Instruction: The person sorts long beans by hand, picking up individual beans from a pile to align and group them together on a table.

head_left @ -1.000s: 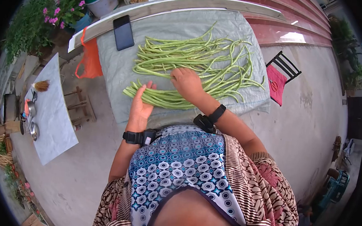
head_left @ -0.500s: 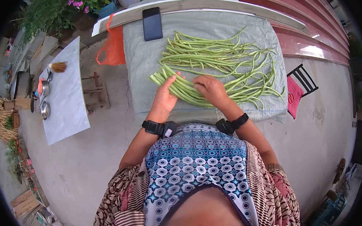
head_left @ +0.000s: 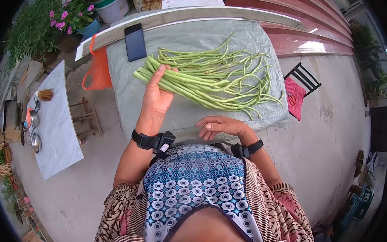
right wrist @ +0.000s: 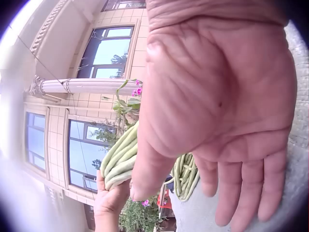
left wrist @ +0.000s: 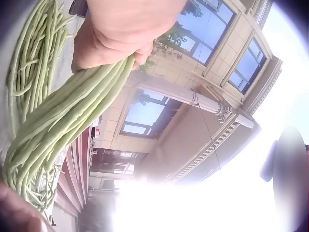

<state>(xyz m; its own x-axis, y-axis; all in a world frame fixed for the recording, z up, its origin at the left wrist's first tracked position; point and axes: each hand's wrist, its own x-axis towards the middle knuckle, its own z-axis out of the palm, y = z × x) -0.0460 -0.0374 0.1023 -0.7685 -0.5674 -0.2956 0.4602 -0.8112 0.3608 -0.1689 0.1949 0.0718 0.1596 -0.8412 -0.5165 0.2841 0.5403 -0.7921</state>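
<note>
My left hand (head_left: 158, 99) grips a bundle of long green beans (head_left: 191, 86) near one end, the thumb lying over the top. In the left wrist view the bundle (left wrist: 72, 113) runs down from the fist, its far ends drooping toward the table. More long beans (left wrist: 41, 53) lie on the sheet behind it; in the head view the bundle overlaps them. My right hand (head_left: 222, 125) is at the near edge of the table, apart from the beans. In the right wrist view its palm (right wrist: 217, 101) faces the camera, fingers extended and holding nothing.
A grey plastic sheet (head_left: 124, 94) covers the table. A phone (head_left: 135, 42) lies on its far left part, and an orange plastic bag (head_left: 100, 71) hangs at the left edge. A board (head_left: 191, 15) runs along the back. Beyond the right side stands a stool with a pink cloth (head_left: 294, 98).
My left hand has lifted the bean bundle and moved it away from my body, over the other beans. My right hand has left the beans and drawn back toward me.
</note>
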